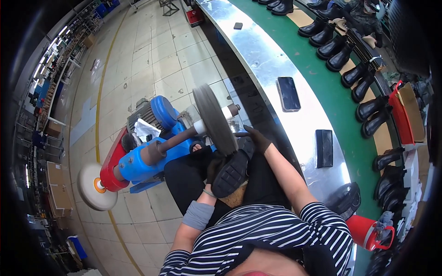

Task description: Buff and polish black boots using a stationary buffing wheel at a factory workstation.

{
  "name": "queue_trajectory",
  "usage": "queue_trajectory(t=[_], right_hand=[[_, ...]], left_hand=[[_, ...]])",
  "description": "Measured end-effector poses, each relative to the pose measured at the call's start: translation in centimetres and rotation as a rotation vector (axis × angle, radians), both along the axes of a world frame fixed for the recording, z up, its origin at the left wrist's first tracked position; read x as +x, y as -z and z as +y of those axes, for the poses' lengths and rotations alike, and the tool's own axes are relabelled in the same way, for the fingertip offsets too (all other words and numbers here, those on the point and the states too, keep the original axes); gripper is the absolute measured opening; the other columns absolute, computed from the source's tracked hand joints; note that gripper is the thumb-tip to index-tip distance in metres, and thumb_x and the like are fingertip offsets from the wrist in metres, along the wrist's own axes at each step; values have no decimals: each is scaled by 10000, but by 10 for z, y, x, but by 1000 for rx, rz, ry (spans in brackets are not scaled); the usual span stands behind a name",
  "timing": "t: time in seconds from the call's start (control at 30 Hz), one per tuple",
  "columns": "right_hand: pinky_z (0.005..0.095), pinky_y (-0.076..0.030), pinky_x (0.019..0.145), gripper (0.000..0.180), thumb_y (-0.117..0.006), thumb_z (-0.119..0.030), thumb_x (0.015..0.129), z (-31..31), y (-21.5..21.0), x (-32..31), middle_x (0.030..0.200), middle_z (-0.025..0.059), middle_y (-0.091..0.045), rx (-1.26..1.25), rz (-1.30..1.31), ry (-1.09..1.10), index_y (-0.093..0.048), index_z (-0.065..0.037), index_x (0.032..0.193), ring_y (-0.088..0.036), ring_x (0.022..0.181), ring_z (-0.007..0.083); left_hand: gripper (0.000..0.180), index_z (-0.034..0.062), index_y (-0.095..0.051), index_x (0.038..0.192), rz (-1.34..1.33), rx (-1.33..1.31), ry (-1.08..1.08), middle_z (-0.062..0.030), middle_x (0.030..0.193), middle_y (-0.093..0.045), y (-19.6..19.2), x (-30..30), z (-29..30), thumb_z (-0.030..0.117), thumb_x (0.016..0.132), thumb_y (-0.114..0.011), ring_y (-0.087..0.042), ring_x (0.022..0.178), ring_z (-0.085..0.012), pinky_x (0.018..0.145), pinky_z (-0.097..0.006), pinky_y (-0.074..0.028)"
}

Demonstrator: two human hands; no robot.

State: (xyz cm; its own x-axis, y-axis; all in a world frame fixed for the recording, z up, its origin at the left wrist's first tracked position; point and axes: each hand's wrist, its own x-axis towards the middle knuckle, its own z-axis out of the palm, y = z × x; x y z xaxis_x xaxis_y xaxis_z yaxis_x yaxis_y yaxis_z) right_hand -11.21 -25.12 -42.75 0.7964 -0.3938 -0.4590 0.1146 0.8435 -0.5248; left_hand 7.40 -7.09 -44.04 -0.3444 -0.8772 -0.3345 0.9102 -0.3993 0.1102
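Note:
A black boot lies over my lap with its lugged sole facing up, its far part close against the lower edge of a dark buffing wheel. My left hand, in a dark glove, grips the boot along its left side; its fingers are partly hidden behind the boot. On the far right part of the boot, my right hand, also gloved, is closed round it. Whether the boot touches the wheel I cannot tell. The wheel sits on the shaft of a blue and red machine.
At the machine's other end is a pale wheel. On the metal bench to my right lie a phone, a black case and a dark shoe. A red mug stands nearby. Several black boots line the green belt.

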Motion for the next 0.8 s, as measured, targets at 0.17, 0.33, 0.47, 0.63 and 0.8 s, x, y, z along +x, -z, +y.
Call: queue_trajectory(t=[0.17,0.33,0.47,0.63,0.8], right_hand=[[356,-492,862,774,-550,-622,824,3,-9,15,1131,206,-603,-113,148,104,-503,31,1238,-623,961,247],[378,-471,890,787,-537,-646,817,-8,27,26,1168,209,-580,-67,144,162,-515,28,1222,-600,1015,265],[362,-444,916,787,-510,-664,823,1,12,43,1215,205,-546,-104,179,192,-527,9,1230,-568,1058,258],[332,-427,917,783,-490,-676,828,8,-18,35,1205,197,-549,-297,322,102,-532,-20,1253,-553,1051,244],[302,-444,845,699,-465,-631,863,3,0,15,1083,162,-601,-169,145,45,-551,-54,1249,-569,936,184]], left_hand=[[339,-15,-616,1096,-350,217,-335,-140,1073,-648,-13,-38,-6,221,876,-512,-619,984,-275,918,-369,-480],[317,0,-628,1092,-327,272,-371,-127,1061,-655,-13,-40,-14,199,866,-529,-619,983,-272,930,-372,-472],[307,-13,-628,1078,-317,289,-356,-132,1071,-651,-17,-34,-2,180,859,-533,-619,990,-264,941,-370,-472],[263,-27,-611,1073,-457,-71,-274,-131,1083,-645,1,-44,31,95,856,-526,-615,1002,-243,977,-387,-456],[354,6,-632,1039,-583,69,-189,-117,1014,-651,21,-53,28,-175,758,-514,-602,979,-180,883,-322,-506]])
